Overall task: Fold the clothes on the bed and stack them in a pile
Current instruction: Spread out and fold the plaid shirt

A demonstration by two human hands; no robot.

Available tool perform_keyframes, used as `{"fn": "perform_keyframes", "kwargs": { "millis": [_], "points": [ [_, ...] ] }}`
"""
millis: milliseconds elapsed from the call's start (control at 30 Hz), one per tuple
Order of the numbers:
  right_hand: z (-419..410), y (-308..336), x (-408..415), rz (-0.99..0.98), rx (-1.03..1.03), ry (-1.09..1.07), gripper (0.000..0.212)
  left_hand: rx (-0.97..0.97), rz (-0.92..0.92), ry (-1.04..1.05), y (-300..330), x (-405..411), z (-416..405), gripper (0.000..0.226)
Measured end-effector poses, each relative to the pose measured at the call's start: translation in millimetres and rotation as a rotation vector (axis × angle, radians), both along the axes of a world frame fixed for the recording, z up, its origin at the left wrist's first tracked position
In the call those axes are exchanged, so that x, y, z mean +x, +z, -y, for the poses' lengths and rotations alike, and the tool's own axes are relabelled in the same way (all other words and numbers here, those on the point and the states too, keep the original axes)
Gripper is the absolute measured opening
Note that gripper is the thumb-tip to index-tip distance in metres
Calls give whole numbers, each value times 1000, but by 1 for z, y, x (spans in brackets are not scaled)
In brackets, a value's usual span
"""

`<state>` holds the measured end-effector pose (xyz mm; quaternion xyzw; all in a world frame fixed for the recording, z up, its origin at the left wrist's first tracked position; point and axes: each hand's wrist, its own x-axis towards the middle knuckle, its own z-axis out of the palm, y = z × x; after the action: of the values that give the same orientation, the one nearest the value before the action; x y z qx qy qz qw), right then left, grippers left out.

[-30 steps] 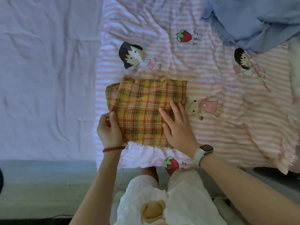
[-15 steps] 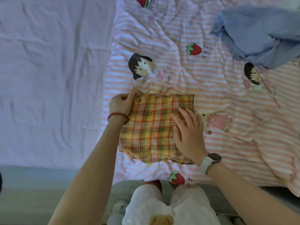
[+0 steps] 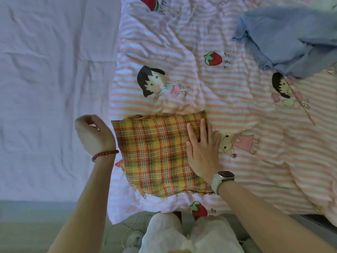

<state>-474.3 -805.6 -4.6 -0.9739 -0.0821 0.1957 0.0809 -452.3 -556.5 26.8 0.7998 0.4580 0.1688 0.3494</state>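
A folded yellow-and-orange plaid cloth [image 3: 156,154] lies flat on the pink striped cartoon blanket [image 3: 209,99] near the bed's front edge. My right hand [image 3: 202,152], with a watch on the wrist, presses flat on the cloth's right side, fingers straight. My left hand [image 3: 93,134], with a red bead bracelet, hovers just left of the cloth, fingers loosely curled and holding nothing. A crumpled light-blue garment [image 3: 291,41] lies unfolded at the far right.
Plain lavender sheet [image 3: 51,88] covers the left part of the bed. The bed's front edge [image 3: 36,203] runs along the bottom, with my white-clad legs [image 3: 182,236] against it.
My left hand has let go of the plaid cloth's upper left corner and moved off to the left. The right hand has slid toward the cloth's right edge.
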Motion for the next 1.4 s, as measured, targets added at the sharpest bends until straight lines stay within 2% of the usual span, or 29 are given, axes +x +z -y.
{"fn": "perform_keyframes", "kwargs": {
  "millis": [100,167,200,267,333,400,500,667,800,867,933,1000,1067,1133,1200,1267,1400],
  "points": [
    [-7,7,-7,78,54,21,53,355,85,-508,14,-24,38,33],
    [-14,5,-11,99,37,74,54,475,63,-875,10,-47,73,34],
    [-16,2,-11,92,13,85,54,505,2,-1000,4,-57,87,36],
    [-18,-7,-7,67,-20,77,53,530,-194,-1085,-12,-68,99,42],
    [-16,-19,0,35,-33,50,52,524,-384,-1065,-31,-66,89,48],
    [-13,-30,8,-2,-55,25,52,536,-480,-1086,-49,-58,75,51],
    [-8,-45,20,-13,-47,-26,51,491,-517,-1076,-67,-42,60,53],
    [15,-49,17,-16,-46,-119,55,281,-572,-688,-84,-15,32,58],
    [36,-34,-33,-17,26,-73,55,199,-619,-701,-82,-9,15,58],
    [48,-24,-66,-51,63,27,54,164,-605,-700,-77,-8,17,59],
    [59,-16,-88,-125,159,49,54,100,-529,-603,-68,-12,25,60],
    [69,-8,-97,-179,269,-55,61,61,-371,-461,-57,-26,34,60],
    [73,-2,-92,-186,374,-220,59,-33,-238,-358,-49,-51,42,59],
    [69,3,-76,-201,523,-422,51,-248,-242,-310,-45,-77,50,67],
    [58,5,-54,-233,657,-574,51,-317,-334,-338,-47,-93,56,74],
    [45,1,-32,-263,717,-616,58,-314,-337,-349,-49,-95,61,77],
    [32,-12,-8,-293,712,-598,66,-596,-198,-193,-51,-76,56,79]
  ]
}}
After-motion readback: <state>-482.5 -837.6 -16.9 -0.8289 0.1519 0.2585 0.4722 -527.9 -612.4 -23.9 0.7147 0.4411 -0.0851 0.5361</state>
